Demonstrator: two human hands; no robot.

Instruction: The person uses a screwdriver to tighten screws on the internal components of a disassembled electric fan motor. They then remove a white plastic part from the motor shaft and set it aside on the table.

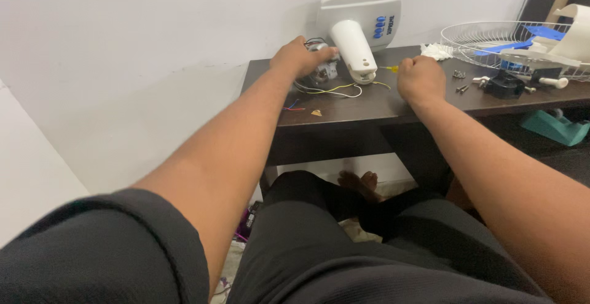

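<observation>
Dark bench (369, 104) fills the frame's centre: our right hand (420, 79) rests there fisted, fingers curled shut, while further back our left hand (299, 57) curls its fingers over the small motor (324, 65) beside the white fan base (359, 24).

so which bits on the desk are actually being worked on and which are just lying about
In hand:
- left hand on the motor
- white fan housing beside it
- loose wires
- right hand, fisted around a yellow-handled tool

Lying about:
- wire fan guard
- black part
- screws
- white cloth
- teal object on the floor
</observation>
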